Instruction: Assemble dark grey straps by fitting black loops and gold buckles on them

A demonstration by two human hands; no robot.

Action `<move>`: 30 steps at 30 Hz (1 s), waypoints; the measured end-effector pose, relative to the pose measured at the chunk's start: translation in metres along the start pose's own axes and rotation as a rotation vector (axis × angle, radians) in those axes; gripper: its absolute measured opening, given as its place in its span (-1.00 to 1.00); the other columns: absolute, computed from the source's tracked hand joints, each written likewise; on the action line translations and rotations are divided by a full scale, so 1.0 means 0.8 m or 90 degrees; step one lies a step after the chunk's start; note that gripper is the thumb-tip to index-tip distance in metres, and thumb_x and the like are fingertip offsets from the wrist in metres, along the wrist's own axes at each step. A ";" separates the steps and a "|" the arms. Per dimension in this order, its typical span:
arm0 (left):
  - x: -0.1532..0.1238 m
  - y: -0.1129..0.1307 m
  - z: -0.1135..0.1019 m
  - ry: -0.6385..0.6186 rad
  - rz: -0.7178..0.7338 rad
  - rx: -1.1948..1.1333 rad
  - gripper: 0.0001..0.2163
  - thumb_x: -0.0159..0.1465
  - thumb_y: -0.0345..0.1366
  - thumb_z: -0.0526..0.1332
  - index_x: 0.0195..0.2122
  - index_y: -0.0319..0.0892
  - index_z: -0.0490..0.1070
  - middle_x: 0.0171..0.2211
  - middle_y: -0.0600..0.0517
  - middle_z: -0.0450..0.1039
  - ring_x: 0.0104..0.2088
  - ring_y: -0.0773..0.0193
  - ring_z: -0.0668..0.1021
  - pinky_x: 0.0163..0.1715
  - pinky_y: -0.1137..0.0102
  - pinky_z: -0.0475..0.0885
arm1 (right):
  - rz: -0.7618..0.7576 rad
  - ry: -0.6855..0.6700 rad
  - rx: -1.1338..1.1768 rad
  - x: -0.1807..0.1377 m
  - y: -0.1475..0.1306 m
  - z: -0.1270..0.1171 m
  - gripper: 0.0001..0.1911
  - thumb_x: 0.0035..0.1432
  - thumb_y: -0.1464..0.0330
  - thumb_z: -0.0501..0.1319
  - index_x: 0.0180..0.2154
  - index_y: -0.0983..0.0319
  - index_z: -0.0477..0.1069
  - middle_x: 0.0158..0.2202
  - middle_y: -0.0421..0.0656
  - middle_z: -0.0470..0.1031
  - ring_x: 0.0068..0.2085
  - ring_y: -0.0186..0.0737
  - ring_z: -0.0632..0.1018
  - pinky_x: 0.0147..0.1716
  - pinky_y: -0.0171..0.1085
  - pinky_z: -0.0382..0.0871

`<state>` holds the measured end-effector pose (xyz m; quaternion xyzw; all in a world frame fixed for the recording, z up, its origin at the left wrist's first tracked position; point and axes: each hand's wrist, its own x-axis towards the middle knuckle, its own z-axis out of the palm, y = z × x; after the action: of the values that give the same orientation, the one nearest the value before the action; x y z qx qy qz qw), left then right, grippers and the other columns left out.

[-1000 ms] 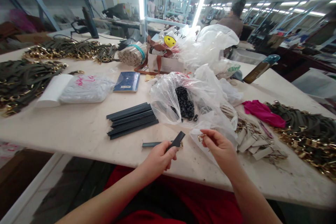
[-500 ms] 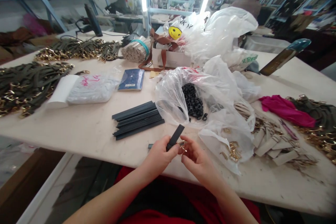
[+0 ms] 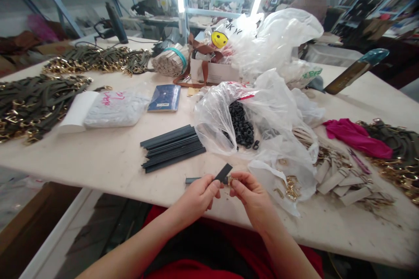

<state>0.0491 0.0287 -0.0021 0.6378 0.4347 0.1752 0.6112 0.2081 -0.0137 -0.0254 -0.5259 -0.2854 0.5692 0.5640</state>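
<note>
Near the table's front edge, my left hand (image 3: 200,192) pinches a dark strap (image 3: 224,171) between thumb and fingers. One strap end slants up past my thumb, and another dark end sticks out to the left behind the hand. My right hand (image 3: 249,191) is closed on a small gold buckle (image 3: 230,179) at the strap, partly hidden by the fingertips. Just beyond lies a stack of dark straps (image 3: 173,148). Black loops (image 3: 241,126) fill an open plastic bag (image 3: 212,117) behind my hands, and gold buckles (image 3: 292,188) rest on plastic to the right.
Finished-looking straps with gold hardware (image 3: 36,100) are heaped at left, beside a wrapped packet (image 3: 114,109) and a blue booklet (image 3: 164,98). Beige straps (image 3: 343,183), a magenta cloth (image 3: 358,137) and a pink-handled tool (image 3: 359,161) lie right. White bags (image 3: 278,39) stand behind.
The strap end in my left hand has tilted lower towards the right. My right fingers have closed in around the gold buckle, and both hands are level with each other.
</note>
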 end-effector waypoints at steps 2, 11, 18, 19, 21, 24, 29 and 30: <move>-0.005 -0.001 -0.002 0.014 0.025 0.058 -0.73 0.28 -0.18 -0.08 -0.41 -0.19 0.31 -0.57 0.10 0.30 -0.59 0.37 0.33 -0.55 0.50 0.22 | 0.042 0.039 0.114 -0.004 -0.002 0.005 -0.78 -0.13 0.32 0.36 -0.35 0.17 0.45 -0.45 -0.27 0.43 -0.52 -0.43 0.41 -0.48 -0.38 0.36; -0.016 0.000 -0.001 -0.038 0.163 0.278 -0.72 0.31 -0.24 -0.07 -0.14 -0.15 0.39 -0.26 -0.02 0.43 -0.24 0.23 0.44 -0.22 0.43 0.28 | 0.128 0.080 0.285 -0.017 -0.012 0.016 -0.76 -0.20 0.39 0.40 -0.38 0.20 0.45 -0.47 -0.29 0.45 -0.58 -0.52 0.43 -0.57 -0.53 0.42; -0.022 0.001 -0.003 -0.018 0.165 0.347 -0.74 0.32 -0.27 -0.07 -0.14 -0.16 0.38 -0.28 -0.01 0.40 -0.26 0.25 0.44 -0.24 0.42 0.31 | 0.163 0.038 0.297 -0.028 -0.014 0.017 -0.74 -0.20 0.40 0.41 -0.37 0.23 0.46 -0.51 -0.30 0.46 -0.58 -0.52 0.43 -0.59 -0.53 0.42; -0.023 0.002 -0.002 -0.018 0.169 0.343 -0.74 0.32 -0.28 -0.07 -0.16 -0.16 0.38 -0.28 -0.01 0.41 -0.25 0.25 0.44 -0.24 0.43 0.31 | 0.153 0.048 0.297 -0.029 -0.013 0.018 -0.74 -0.20 0.39 0.41 -0.37 0.23 0.46 -0.52 -0.31 0.45 -0.59 -0.52 0.43 -0.59 -0.53 0.42; -0.025 0.002 0.001 -0.019 0.183 0.335 -0.75 0.31 -0.29 -0.06 -0.17 -0.17 0.38 -0.27 -0.01 0.42 -0.23 0.26 0.44 -0.22 0.43 0.31 | 0.141 0.068 0.301 -0.031 -0.011 0.019 -0.73 -0.21 0.39 0.42 -0.37 0.23 0.46 -0.53 -0.31 0.45 -0.60 -0.53 0.43 -0.60 -0.54 0.42; -0.027 0.000 0.003 0.001 0.188 0.347 -0.76 0.31 -0.29 -0.05 -0.14 -0.15 0.38 -0.25 -0.01 0.40 -0.22 0.26 0.44 -0.20 0.43 0.32 | 0.163 0.073 0.326 -0.032 -0.009 0.019 -0.72 -0.24 0.39 0.43 -0.38 0.24 0.46 -0.54 -0.32 0.43 -0.60 -0.54 0.41 -0.60 -0.56 0.39; -0.027 0.002 0.006 0.022 0.173 0.346 -0.75 0.30 -0.29 -0.06 -0.21 -0.18 0.39 -0.31 -0.02 0.39 -0.28 0.24 0.44 -0.26 0.41 0.31 | 0.163 0.048 0.285 -0.036 0.001 0.025 -0.73 -0.19 0.32 0.41 -0.37 0.23 0.45 -0.50 -0.29 0.41 -0.56 -0.50 0.38 -0.56 -0.48 0.37; -0.027 0.003 0.007 0.008 0.174 0.322 -0.76 0.30 -0.30 -0.06 -0.26 -0.19 0.39 -0.32 -0.01 0.39 -0.28 0.25 0.44 -0.26 0.41 0.30 | 0.131 0.047 0.242 -0.038 0.004 0.027 -0.74 -0.16 0.30 0.39 -0.36 0.23 0.45 -0.49 -0.28 0.41 -0.55 -0.49 0.37 -0.55 -0.46 0.35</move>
<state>0.0420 0.0091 0.0061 0.8216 0.3782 0.1460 0.4008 0.1810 -0.0367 -0.0140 -0.4569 -0.0972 0.6478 0.6018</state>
